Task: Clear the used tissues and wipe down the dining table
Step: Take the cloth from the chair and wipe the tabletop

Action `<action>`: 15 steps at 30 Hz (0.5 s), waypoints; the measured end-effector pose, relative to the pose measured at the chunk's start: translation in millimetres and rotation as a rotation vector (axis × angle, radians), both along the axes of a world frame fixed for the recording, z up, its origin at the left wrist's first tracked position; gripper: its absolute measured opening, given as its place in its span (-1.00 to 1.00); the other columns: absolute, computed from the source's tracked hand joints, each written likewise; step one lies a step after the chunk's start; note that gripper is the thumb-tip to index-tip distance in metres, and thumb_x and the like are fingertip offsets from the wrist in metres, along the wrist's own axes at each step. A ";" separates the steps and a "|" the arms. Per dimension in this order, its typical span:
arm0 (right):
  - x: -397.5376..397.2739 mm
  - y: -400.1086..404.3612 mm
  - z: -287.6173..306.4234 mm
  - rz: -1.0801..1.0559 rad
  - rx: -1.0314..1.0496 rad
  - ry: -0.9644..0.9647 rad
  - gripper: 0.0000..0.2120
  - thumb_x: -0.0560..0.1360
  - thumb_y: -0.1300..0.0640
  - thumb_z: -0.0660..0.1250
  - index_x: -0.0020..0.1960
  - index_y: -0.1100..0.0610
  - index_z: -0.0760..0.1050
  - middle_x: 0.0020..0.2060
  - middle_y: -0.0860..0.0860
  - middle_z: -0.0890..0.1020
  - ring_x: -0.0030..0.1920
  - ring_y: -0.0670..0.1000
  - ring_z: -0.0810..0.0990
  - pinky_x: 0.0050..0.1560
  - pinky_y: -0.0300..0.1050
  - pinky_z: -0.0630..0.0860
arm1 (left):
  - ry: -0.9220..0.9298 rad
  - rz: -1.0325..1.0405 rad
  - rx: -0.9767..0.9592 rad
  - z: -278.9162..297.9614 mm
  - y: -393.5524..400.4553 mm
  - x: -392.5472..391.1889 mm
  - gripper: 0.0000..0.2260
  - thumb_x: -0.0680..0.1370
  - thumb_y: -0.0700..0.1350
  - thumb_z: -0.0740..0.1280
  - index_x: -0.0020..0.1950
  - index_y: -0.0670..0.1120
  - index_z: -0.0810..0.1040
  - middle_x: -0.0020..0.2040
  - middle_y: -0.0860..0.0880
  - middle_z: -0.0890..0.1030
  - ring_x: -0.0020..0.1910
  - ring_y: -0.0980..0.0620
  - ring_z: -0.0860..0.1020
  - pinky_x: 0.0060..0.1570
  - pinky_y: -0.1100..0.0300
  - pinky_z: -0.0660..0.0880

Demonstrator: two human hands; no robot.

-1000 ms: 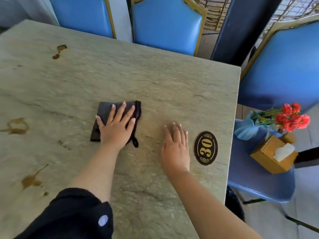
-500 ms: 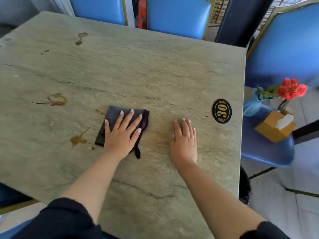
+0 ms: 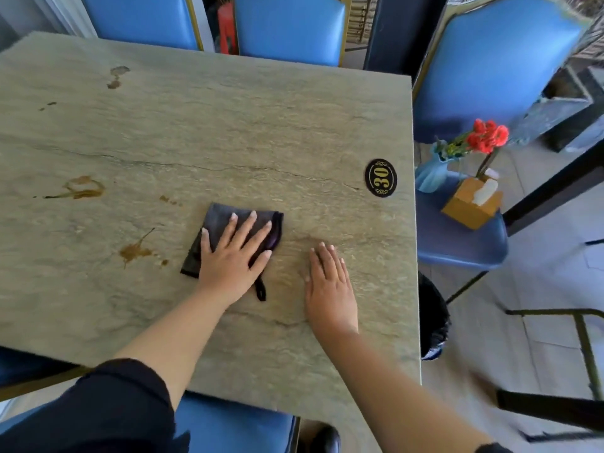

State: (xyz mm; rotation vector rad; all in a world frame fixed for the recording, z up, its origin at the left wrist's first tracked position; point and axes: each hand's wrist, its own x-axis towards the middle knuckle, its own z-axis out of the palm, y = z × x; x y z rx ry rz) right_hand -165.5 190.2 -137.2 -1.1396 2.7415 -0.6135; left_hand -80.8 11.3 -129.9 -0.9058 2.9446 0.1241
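Note:
My left hand (image 3: 233, 256) lies flat with spread fingers on a dark grey folded cloth (image 3: 217, 223), pressing it onto the stone-patterned dining table (image 3: 228, 125). The cloth's small loop sticks out below my wrist. My right hand (image 3: 330, 282) rests palm down on the bare tabletop to the right of the cloth, holding nothing. Brown spill stains mark the table: one (image 3: 134, 251) just left of the cloth, a ring-shaped stain (image 3: 83, 188) further left, and a smaller stain (image 3: 116, 76) near the far edge. No tissues lie on the table.
A black oval plaque (image 3: 380, 177) reading 30 sits near the right edge. Blue chairs surround the table; the right chair's seat (image 3: 457, 237) carries a wooden tissue box (image 3: 470, 204) and a blue vase of red flowers (image 3: 457, 155). A dark bin (image 3: 433, 318) stands beside the table.
My view has pulled back, so more of the table's near edge shows. The left hand and cloth have slid nearer the brown stain; the right hand stays flat beside it.

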 end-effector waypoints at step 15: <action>61.1 -73.9 39.5 0.107 -0.007 -0.065 -0.47 0.61 0.19 0.06 0.55 0.21 0.05 0.55 0.12 0.09 0.57 0.07 -0.10 0.49 -0.08 -0.32 | 0.259 -0.066 0.187 34.1 -55.8 34.2 -0.62 0.61 0.00 0.12 0.42 0.00 0.40 0.49 0.03 0.33 0.46 -0.02 0.31 0.36 -0.04 0.31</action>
